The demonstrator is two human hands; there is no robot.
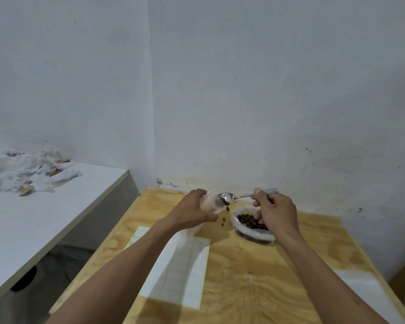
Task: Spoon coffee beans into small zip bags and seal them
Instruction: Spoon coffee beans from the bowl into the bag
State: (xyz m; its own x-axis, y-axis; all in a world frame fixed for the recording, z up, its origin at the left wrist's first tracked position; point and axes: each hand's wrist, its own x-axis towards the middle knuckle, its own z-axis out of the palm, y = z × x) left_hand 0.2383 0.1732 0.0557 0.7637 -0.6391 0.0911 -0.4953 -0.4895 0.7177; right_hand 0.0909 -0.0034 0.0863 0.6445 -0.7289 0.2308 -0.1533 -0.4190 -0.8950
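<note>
The upper part of the frame is taken up by a pale wall (243,78), its corner running down the middle. The lower middle and right are filled by a plywood table (243,277), pushed up against that wall. A white counter (63,206) is seen at the left, apart from the table, and crumpled white wrappings (26,171) (with some brown bits among them) are heaped at its far end, in the left middle of the frame.

A printed sheet (180,272) is laid flat on the table in the lower middle, partly crossed by the left forearm. A second pale sheet (358,291) is seen at the lower right, by the right forearm.

Right of centre, an open bag of beans (250,224) is set on the table, its mouth turned up and dark beans shown inside; its near side is partly hidden by the right hand (276,213).

A small clear zip bag (212,202) is held above the table, just left of centre, by the left hand (192,211), whose fingers and thumb are curled round it; its mouth is turned toward the spoon.

A metal spoon (227,198) is pinched by its handle in the curled fingers of the right hand, and its bowl is tilted at the zip bag's mouth, with beans in it.

A few loose beans (223,221) are caught in the air below the bowl, between the two bags.
</note>
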